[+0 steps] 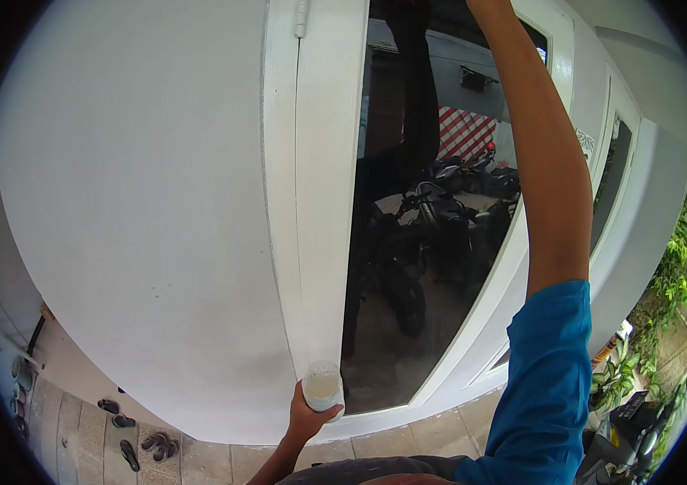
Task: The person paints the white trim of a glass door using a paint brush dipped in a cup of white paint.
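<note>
Low in the picture, my left hand [309, 415] is wrapped around a white plastic cup [323, 386]. Its open top faces up toward me and pale, whitish contents show inside. The cup is close to the lower part of the white door frame [319, 202], beside the dark glass pane [392, 356]. My right arm [550, 162], in a blue sleeve, stretches up across the glass. It leaves the picture at the top edge, so the right hand and anything in it are out of sight.
A white wall [141, 202] fills the left side. Several sandals [129, 454] lie on the tiled floor [206, 462] at lower left. At lower right are a parked motorbike [630, 428] and plants [614, 376]. The glass reflects motorbikes and a red-and-white panel.
</note>
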Tool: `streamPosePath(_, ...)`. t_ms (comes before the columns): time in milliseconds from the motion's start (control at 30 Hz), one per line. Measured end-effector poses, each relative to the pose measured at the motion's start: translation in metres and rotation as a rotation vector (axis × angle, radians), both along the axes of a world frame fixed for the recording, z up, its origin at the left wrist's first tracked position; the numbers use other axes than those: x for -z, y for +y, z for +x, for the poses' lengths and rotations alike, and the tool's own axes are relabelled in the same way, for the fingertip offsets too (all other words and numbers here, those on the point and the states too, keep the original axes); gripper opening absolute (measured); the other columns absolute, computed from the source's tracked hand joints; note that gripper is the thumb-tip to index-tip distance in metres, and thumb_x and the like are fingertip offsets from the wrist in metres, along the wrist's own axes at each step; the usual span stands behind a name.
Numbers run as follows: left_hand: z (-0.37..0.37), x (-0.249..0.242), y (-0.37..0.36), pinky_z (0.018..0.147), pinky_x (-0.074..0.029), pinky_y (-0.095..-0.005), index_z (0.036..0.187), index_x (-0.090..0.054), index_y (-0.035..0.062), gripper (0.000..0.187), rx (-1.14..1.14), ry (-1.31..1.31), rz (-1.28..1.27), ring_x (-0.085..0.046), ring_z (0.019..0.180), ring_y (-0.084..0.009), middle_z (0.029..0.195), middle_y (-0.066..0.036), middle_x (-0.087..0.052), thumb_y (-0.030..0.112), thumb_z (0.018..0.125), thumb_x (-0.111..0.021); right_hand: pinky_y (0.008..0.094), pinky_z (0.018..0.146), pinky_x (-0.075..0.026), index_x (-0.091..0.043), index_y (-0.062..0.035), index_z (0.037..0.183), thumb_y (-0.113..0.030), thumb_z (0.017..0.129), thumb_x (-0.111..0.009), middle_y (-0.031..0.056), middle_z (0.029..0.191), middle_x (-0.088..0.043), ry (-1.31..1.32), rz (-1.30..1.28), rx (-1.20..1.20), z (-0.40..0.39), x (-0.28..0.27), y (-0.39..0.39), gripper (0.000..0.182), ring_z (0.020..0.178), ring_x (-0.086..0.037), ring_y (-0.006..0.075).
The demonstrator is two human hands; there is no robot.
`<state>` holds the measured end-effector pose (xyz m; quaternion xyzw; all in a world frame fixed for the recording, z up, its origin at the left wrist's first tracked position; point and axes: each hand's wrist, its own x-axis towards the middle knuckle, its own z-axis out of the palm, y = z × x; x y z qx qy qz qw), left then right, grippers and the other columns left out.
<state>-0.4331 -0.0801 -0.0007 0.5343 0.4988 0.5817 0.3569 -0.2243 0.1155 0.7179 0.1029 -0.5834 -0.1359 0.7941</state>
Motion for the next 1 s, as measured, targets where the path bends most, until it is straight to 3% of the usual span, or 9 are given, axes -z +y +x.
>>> streamPosePath(300,0.001,-0.009,-0.001,0.100,-0.051,-0.0405,0.137,-0.048,0.0000,0.089,0.061,0.000,-0.003,-0.065,0.115,-0.0265,0.124,-0.015,-0.066,0.021,0.066,-0.097,0.0343,0.054,-0.052,-0.069,0.0008,0.087,-0.017,0.090,-0.072,0.0103,0.069,-0.068,0.338,-0.015,0.558,0.131,0.034,0.002,0.019,0.061,-0.069,0.0212)
streamPosePath(367,0.001,-0.001,-0.001,0.100,-0.051,-0.0405,0.137,-0.048,-0.0001,0.089,0.062,-0.023,-0.002,-0.065,0.115,-0.0264,0.124,-0.015,-0.066,0.021,0.066,-0.098,0.0411,0.058,-0.052,-0.067,0.0008,0.086,-0.016,0.091,-0.070,0.0161,0.071,-0.067,0.452,-0.019,0.854,0.144,0.044,-0.011,0.018,0.063,-0.068,0.0295)
streamPosePath(400,0.001,0.002,-0.001,0.100,-0.051,-0.0404,0.137,-0.048,-0.0002,0.089,0.072,-0.040,0.002,-0.065,0.115,-0.0263,0.124,-0.015,-0.066,0.021,0.066,-0.098,0.0330,0.078,-0.059,-0.076,-0.0031,0.099,-0.027,0.093,-0.073,0.0105,0.086,-0.078,0.403,-0.051,1.021,0.173,0.036,0.005,0.025,0.086,-0.076,0.0214)
streamPosePath(433,0.001,0.003,-0.002,0.100,-0.051,-0.0404,0.137,-0.048,-0.0002,0.089,0.073,-0.041,0.000,-0.065,0.115,-0.0263,0.124,-0.015,-0.066,0.021,0.066,-0.098,0.0330,0.078,-0.059,-0.076,-0.0031,0.099,-0.027,0.093,-0.073,0.0105,0.086,-0.078,0.401,-0.051,1.023,0.167,0.037,0.012,0.025,0.086,-0.076,0.0214)
streamPosePath(500,0.001,0.003,-0.003,0.100,-0.051,-0.0406,0.137,-0.047,-0.0001,0.090,0.069,-0.022,0.013,-0.065,0.115,-0.0264,0.124,-0.015,-0.065,0.021,0.066,-0.098,0.0453,0.064,-0.052,-0.065,-0.0003,0.086,-0.014,0.091,-0.068,0.0198,0.076,-0.067,0.305,0.214,1.038,0.138,0.038,0.016,0.014,0.068,-0.067,0.0362)
streamPosePath(567,0.000,0.000,-0.004,0.099,-0.052,-0.0406,0.138,-0.047,-0.0001,0.090,0.063,-0.016,0.016,-0.065,0.114,-0.0264,0.124,-0.015,-0.065,0.021,0.066,-0.098,0.0450,0.070,-0.052,-0.064,-0.0024,0.088,-0.010,0.091,-0.066,0.0184,0.081,-0.068,0.216,0.160,1.001,0.094,0.041,0.004,0.008,0.077,-0.067,0.0383)
streamPosePath(733,0.001,0.000,-0.002,0.099,-0.052,-0.0409,0.138,-0.046,0.0001,0.091,0.035,0.009,0.029,-0.065,0.114,-0.0266,0.124,-0.016,-0.065,0.021,0.066,-0.098,0.0382,0.060,-0.052,-0.066,0.0005,0.088,-0.010,0.090,-0.070,0.0150,0.072,-0.066,0.112,0.178,0.658,0.021,0.027,-0.022,0.011,0.062,-0.066,0.0262)
streamPosePath(800,0.003,-0.002,-0.001,0.099,-0.052,-0.0412,0.138,-0.046,0.0002,0.091,0.039,-0.020,0.039,-0.065,0.113,-0.0268,0.123,-0.015,-0.066,0.021,0.066,-0.098,0.0312,0.055,-0.053,-0.068,0.0020,0.088,-0.013,0.091,-0.072,0.0095,0.070,-0.067,0.010,0.073,0.129,0.009,0.008,-0.016,0.016,0.058,-0.065,0.0167)
streamPosePath(1000,0.006,-0.003,-0.001,0.099,-0.052,-0.0408,0.138,-0.047,0.0009,0.089,0.042,-0.038,0.026,-0.065,0.114,-0.0267,0.124,-0.015,-0.066,0.020,0.066,-0.097,0.0278,0.054,-0.052,-0.069,0.0007,0.088,-0.015,0.091,-0.072,0.0074,0.072,-0.069,0.002,-0.098,0.167,0.050,0.011,0.000,0.016,0.059,-0.066,0.0148)
